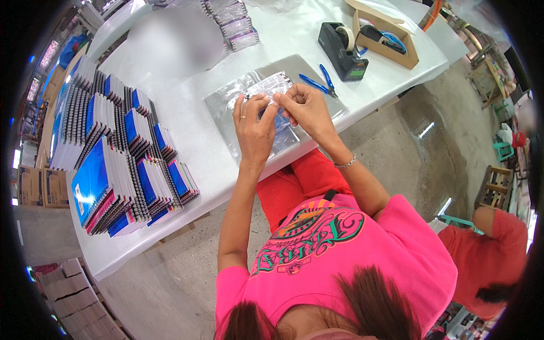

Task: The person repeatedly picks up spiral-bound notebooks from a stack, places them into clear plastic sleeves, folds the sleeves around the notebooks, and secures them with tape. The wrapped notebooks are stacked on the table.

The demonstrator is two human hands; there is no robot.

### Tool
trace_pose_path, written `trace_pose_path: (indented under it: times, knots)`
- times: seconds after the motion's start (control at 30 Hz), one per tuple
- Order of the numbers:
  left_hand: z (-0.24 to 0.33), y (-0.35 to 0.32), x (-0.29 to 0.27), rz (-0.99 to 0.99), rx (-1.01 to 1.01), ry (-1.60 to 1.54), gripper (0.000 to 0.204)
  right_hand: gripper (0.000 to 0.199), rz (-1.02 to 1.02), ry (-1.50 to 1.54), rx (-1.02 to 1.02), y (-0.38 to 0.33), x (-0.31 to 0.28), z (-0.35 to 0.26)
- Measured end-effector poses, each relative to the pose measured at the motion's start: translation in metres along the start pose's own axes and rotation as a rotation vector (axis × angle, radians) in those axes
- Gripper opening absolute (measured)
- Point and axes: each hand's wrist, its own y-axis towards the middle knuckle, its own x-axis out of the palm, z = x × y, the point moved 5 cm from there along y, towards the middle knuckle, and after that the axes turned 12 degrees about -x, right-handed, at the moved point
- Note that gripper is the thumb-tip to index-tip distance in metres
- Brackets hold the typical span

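Note:
My left hand (255, 127) and my right hand (309, 111) meet over a stack of clear plastic sheets or bags (226, 113) on the white table. Thumbs and forefingers of both hands are pinched close together. Whatever lies between the fingertips is too small or too clear to name. Under the hands is a printed white and blue item (269, 85), partly covered by my fingers and the shiny plastic. Just beyond my right hand, blue-handled nippers (318, 83) rest at the edge of the plastic.
Stacks of spiral-bound notebooks (99, 175) with blue covers fill the table's left side; more notebooks (237, 25) stand at the back. A black tape dispenser (345, 59) and an open cardboard box (405, 56) with cables sit far right. Another person in red (481, 260) is behind at right.

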Motion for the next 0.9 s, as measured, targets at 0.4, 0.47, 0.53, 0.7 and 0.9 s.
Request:
trace_pose_path:
  times: [0.4, 0.47, 0.53, 0.7, 0.9]
  knots:
    - [0.004, 0.018, -0.009, -0.421, -0.020, 0.245, 0.070, 0.030, 0.155, 0.017, -0.073, -0.011, 0.002, 0.021]
    - [0.003, 0.017, -0.009, -0.450, -0.056, 0.216, 0.069, 0.031, 0.187, 0.050, -0.069, -0.013, 0.004, 0.024]
    - [0.003, 0.017, -0.009, -0.463, -0.075, 0.198, 0.068, 0.034, 0.199, 0.005, -0.076, -0.013, 0.003, 0.028]
    - [0.004, 0.022, -0.007, -0.455, -0.095, 0.210, 0.065, 0.042, 0.089, -0.510, -0.106, -0.017, -0.025, 0.058]
    - [0.021, 0.054, 0.016, -0.519, -0.183, 0.214, 0.079, 0.046, -0.346, -0.219, 0.329, -0.060, -0.011, 0.084]
